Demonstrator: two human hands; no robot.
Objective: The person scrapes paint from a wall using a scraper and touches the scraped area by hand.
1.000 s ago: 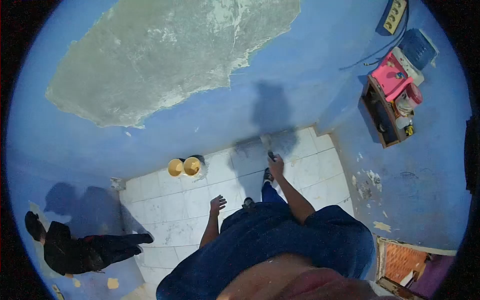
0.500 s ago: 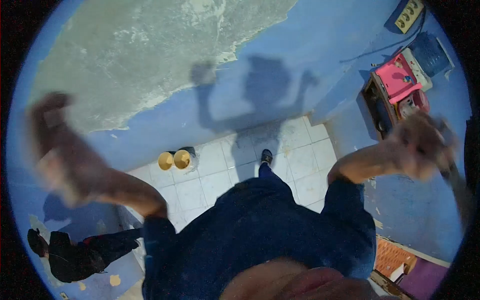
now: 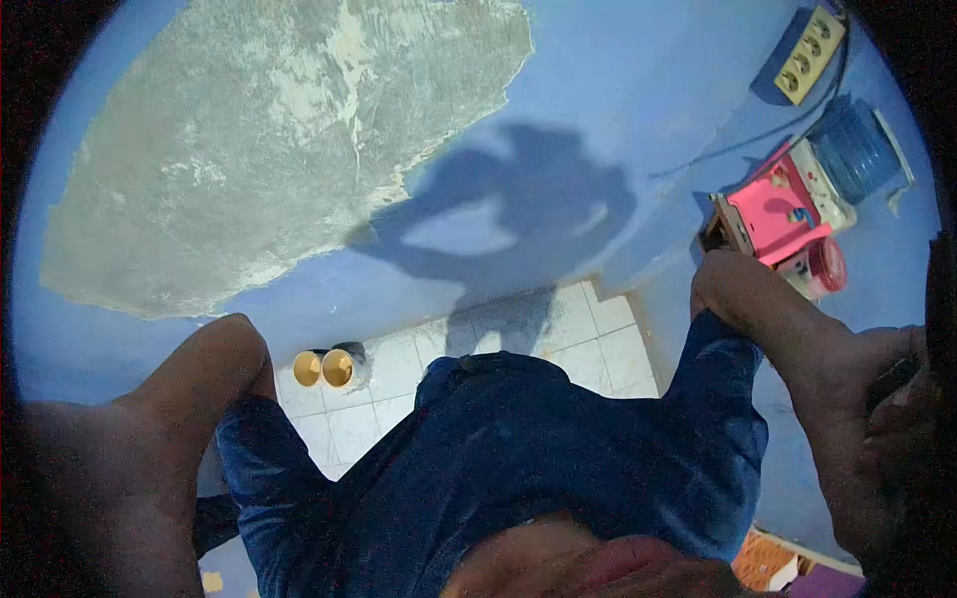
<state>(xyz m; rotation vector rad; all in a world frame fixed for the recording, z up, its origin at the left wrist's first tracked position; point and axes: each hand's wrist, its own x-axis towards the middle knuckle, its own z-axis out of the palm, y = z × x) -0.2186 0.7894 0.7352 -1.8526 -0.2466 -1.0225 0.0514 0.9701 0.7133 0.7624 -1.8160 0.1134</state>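
Both my arms are bent up with the elbows forward, bringing my hands close to the camera at the sides of the view. My left hand (image 3: 95, 478) is a large dark shape at the left edge; its fingers are lost in shadow. At the right edge, my right hand (image 3: 892, 409) shows part of its curled fingers with a dark hollow between them. Whatever those fingers hold, if anything, is hidden. No object is visible in either hand. Dark blue clothing (image 3: 518, 439) covers my body between the arms.
Two yellow containers (image 3: 322, 369) stand on the white tiled floor (image 3: 399, 361) by the blue wall (image 3: 638, 80), which has a bare grey patch (image 3: 279, 149). Right: a pink item (image 3: 778, 214), a red-lidded jar (image 3: 825, 265), a blue water bottle (image 3: 855, 149) and a socket strip (image 3: 809, 55).
Both hands have drawn back from out in front toward the camera, and the elbows now point forward. The view has shifted slightly. The dark-clothed person at lower left is mostly covered by my arm.
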